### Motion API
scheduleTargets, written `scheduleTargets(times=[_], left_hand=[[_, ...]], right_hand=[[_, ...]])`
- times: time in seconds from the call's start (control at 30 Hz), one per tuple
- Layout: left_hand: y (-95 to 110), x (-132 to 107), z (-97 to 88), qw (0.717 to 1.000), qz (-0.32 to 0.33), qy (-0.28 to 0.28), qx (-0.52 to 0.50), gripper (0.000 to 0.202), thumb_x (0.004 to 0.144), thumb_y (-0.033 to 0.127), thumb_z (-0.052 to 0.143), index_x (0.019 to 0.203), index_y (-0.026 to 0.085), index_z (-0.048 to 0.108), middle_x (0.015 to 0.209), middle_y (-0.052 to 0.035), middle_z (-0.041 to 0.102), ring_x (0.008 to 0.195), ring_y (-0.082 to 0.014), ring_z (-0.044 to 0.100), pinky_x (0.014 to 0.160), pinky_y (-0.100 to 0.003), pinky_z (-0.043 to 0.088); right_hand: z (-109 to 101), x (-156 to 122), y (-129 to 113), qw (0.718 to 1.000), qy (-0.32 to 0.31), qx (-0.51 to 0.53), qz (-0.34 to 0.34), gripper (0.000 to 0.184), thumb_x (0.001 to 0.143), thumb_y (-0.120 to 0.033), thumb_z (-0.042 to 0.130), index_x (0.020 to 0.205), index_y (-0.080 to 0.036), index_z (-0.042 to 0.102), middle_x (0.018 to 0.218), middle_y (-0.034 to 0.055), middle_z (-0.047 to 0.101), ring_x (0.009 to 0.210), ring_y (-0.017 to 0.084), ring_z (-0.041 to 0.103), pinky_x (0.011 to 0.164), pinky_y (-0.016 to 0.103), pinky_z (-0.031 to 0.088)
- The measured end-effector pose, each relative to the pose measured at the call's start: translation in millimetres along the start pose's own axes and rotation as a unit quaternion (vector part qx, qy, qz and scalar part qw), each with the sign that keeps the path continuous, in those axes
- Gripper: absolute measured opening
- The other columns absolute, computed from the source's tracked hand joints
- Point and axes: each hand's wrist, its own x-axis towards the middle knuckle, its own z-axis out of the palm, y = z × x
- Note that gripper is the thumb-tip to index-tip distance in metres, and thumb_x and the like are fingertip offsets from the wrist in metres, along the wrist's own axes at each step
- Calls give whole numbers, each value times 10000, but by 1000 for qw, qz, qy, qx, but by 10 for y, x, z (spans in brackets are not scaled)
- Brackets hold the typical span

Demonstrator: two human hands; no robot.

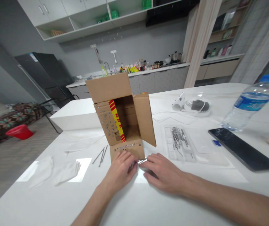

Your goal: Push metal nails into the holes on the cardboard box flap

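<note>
An open cardboard box (pixel 121 88) stands upright on the table, its opening towards me. Grey nail heads dot its left flap (pixel 104 125), and more line up along the bottom flap (pixel 127 150). My left hand (pixel 121 168) is closed at the front edge of that bottom flap, thumb and fingers curled round it. Close on the right, my right hand (pixel 161 172) has its fingers bent together at a thin metal nail (pixel 142 161), whose far end lies near the left fingertips. Left of the box lie a few long loose nails (pixel 102 156).
A clear compartment case (pixel 168 144) of nails lies right of the box. Beyond it are a black phone (pixel 242 147), a water bottle (pixel 249 103) and a white device (pixel 196 106) with a cable. White tissues (pixel 66 172) lie on the left.
</note>
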Motion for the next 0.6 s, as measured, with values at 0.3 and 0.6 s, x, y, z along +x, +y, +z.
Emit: scheduleTargets(times=[0.3, 0.6], left_hand=[[-30, -7, -12, 1000, -22, 19, 7, 116, 943, 169, 510, 902, 211, 610, 878, -30, 676, 861, -217, 610, 776, -368, 438], [-208, -15, -91, 967, -230, 106, 30, 107, 916, 269, 521, 981, 227, 596, 995, -51, 673, 974, -269, 625, 853, -437, 440]], right_hand=[[-17, -2, 2, 1000, -2, -1, -1, 209, 945, -204, 548, 1115, -181, 669, 940, 66, 650, 907, 216, 566, 816, 360, 365], [-23, -6, 1, 1000, -6, -4, -2, 202, 950, -220, 548, 1103, -170, 670, 938, 68, 638, 897, 215, 553, 805, 359, 352]])
